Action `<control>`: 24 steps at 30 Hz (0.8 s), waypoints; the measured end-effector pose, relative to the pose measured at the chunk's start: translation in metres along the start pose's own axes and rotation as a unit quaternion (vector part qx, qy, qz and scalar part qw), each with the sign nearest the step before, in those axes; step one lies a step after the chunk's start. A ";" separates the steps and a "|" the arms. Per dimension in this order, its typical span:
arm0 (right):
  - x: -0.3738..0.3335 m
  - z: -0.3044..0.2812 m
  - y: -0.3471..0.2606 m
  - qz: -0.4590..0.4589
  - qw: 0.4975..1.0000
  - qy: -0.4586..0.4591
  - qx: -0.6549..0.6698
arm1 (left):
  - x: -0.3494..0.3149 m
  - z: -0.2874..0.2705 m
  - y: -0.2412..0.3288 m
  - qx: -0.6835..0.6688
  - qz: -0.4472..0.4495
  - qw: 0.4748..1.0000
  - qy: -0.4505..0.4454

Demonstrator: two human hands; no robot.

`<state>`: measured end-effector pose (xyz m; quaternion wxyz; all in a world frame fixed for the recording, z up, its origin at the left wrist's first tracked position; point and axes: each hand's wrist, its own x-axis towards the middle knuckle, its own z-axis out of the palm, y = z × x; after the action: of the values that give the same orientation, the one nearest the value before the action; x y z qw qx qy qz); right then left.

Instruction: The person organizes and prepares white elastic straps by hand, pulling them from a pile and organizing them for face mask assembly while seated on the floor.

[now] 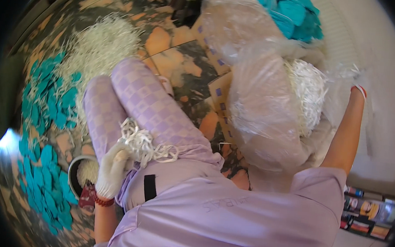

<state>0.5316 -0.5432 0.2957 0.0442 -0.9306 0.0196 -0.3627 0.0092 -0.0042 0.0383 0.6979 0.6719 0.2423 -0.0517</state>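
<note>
My left hand (111,170), in a white knit glove, is closed on a tangled bunch of white strips (141,141). The bunch spreads over my lap, several loops hanging loose. My right arm stretches out to the right. Its gloved hand (356,79), with a red cuff, is beside crumpled clear plastic; it blends into the pale background, and its fingers cannot be made out. Nearer than that hand, a large clear plastic bag (259,105) stands open with a heap of white strips (308,97) inside.
Pale loose strips (104,42) are piled on the patterned floor beyond my knees. Teal flat pieces (46,186) lie scattered at left, near a round container (74,172) with pale contents. More teal pieces (292,15) sit in plastic at the back. A shelf (369,211) stands at right.
</note>
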 end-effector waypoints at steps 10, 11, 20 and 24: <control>-0.080 -0.006 -0.053 -0.155 0.856 -0.451 -0.200 | -0.018 -0.057 -0.037 -0.048 -0.008 0.959 0.281; -0.089 -0.007 -0.052 -0.209 0.826 -0.431 -0.295 | -0.019 -0.066 -0.047 -0.069 -0.024 0.951 0.300; -0.037 0.027 -0.029 -0.070 0.802 -0.566 -0.181 | -0.048 -0.133 -0.199 0.323 -0.097 0.872 0.355; -0.127 0.008 -0.149 0.003 0.870 -0.412 0.271 | -0.058 -0.141 -0.214 0.438 -0.219 0.824 0.285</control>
<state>0.4440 -0.3854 0.2191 0.2998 -0.9470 -0.0970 0.0624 -0.1643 0.0972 -0.1307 0.2002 0.8212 0.5228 -0.1105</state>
